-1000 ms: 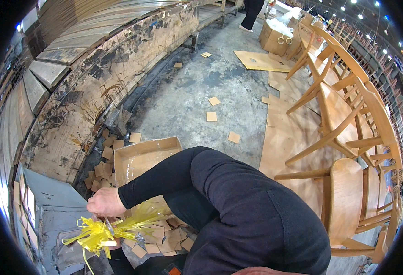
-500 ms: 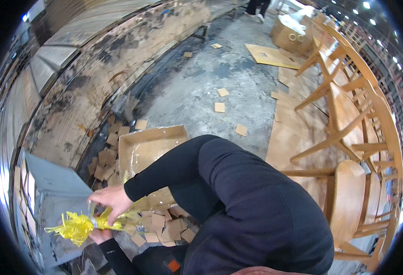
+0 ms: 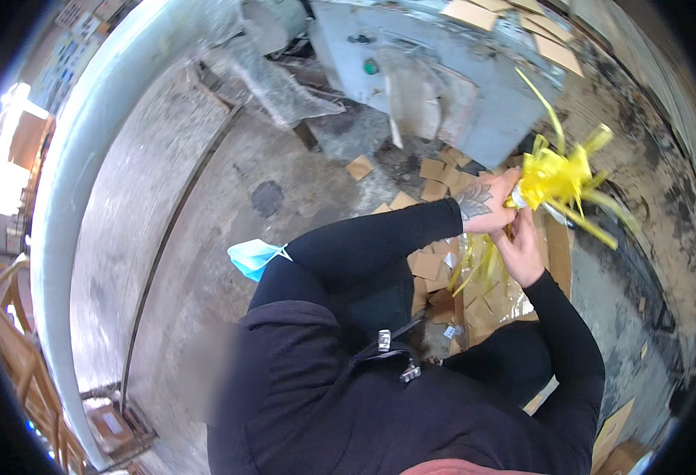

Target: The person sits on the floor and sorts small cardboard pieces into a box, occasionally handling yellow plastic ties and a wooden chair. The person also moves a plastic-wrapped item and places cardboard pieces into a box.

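Both my hands meet at a bundle of yellow plastic strapping [image 3: 558, 178] at the upper right. My left hand [image 3: 483, 204], with a dark mark on its back, grips the bundle's near end. My right hand [image 3: 520, 252] is just below it, closed around loose yellow strands [image 3: 475, 273] that hang down from the bundle. Stiff strap ends stick out up and to the right. Black sleeves cover both of my forearms.
A grey metal machine [image 3: 443, 87] topped with cardboard pieces stands just beyond the hands. Cardboard scraps [image 3: 431, 265] litter the concrete floor around a flat brown box [image 3: 558, 253]. A light-blue mask [image 3: 253, 257] lies by my left arm. Wooden chairs [image 3: 15, 356] are at the far left.
The view has swung round, so the machine is now ahead and the chairs at the left. The yellow bundle sits higher, and my right hand has joined my left on it.
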Motion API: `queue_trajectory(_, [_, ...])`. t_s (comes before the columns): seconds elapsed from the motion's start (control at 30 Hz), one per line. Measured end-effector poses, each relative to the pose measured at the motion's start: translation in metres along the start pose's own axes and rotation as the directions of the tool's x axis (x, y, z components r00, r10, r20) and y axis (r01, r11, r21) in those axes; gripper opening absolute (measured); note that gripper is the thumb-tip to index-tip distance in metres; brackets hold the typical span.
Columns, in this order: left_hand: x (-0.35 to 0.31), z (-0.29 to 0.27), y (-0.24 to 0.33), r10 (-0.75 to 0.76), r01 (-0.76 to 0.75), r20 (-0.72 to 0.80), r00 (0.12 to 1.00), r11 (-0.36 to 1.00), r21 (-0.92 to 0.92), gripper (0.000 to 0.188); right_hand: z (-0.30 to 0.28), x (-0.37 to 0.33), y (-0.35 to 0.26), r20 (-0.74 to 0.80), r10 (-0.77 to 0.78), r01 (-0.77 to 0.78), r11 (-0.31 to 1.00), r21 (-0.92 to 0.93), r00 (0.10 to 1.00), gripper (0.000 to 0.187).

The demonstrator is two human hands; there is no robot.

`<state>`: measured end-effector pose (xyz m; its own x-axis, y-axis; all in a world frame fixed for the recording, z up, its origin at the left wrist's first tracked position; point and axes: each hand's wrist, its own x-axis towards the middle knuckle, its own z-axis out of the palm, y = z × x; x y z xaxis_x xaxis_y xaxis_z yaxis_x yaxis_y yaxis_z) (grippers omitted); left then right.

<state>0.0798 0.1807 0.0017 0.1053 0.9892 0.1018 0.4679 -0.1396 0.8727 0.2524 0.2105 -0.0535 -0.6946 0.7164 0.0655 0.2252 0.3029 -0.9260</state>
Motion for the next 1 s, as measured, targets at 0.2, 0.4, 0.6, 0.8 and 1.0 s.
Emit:
queue_trajectory(0.2, [-0.111, -0.099, -0.111, -0.137, 0.215, -0.442, 0.887, 0.968, 0.132, 0.052, -0.005, -0.005, -0.019, 0.130, -0.199, 0.219, 0.960, -0.172, 0.971, 0.075])
queue_trajectory(0.4, [-0.280, -0.205, -0.296, -0.530, 0.779, -0.846, 0.063, 0.556, -0.290, 0.054, -0.006, 0.004, 0.000, 0.380, 0.036, 0.064, 0.967, -0.246, 0.924, 0.063])
queue_trajectory(0.6, [-0.283, -0.276, -0.354, -0.402, 0.999, -0.916, 0.017, 0.043, 0.000, 0.067, 0.009, 0.014, 0.017, 0.379, 0.247, -0.008, 0.847, -0.532, 0.892, 0.054])
queue_trajectory(0.8, [-0.150, -0.163, -0.391, -0.307, 0.564, -0.473, 0.826, 0.418, 0.712, 0.068, 0.018, -0.010, 0.053, 0.302, 0.699, -0.199, 0.538, -0.819, 0.648, 0.076])
queue_trajectory(1.0, [-0.058, -0.061, -0.416, -0.494, 0.547, -0.323, 0.807, 0.418, 0.726, 0.056, 0.068, -0.042, 0.096, 0.152, 0.751, -0.352, 0.465, -0.812, 0.643, 0.094])
